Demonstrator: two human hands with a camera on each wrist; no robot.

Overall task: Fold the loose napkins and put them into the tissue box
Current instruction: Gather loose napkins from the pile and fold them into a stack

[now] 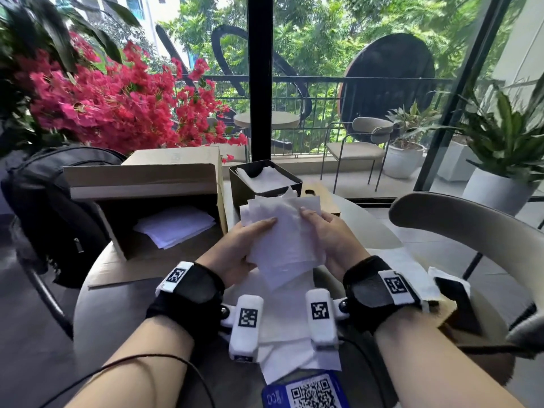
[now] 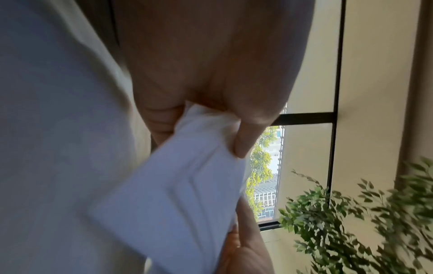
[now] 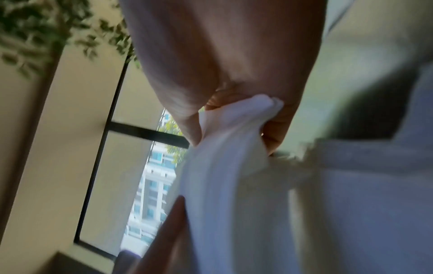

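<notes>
- Left hand (image 1: 239, 248) and right hand (image 1: 333, 237) are raised above the table (image 1: 97, 293), each pinching one side of a napkin stack (image 1: 284, 240) between thumb and fingers.
- Just beyond stands the dark tissue box (image 1: 265, 184), napkins inside; a carton (image 1: 153, 198) lies left.
- The stack is white, creased, its edges uneven.

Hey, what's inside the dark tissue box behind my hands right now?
The tissue box holds white napkins lying near its open top. How many lie beneath them is hidden by the box walls and by the napkin stack held in front.
</notes>
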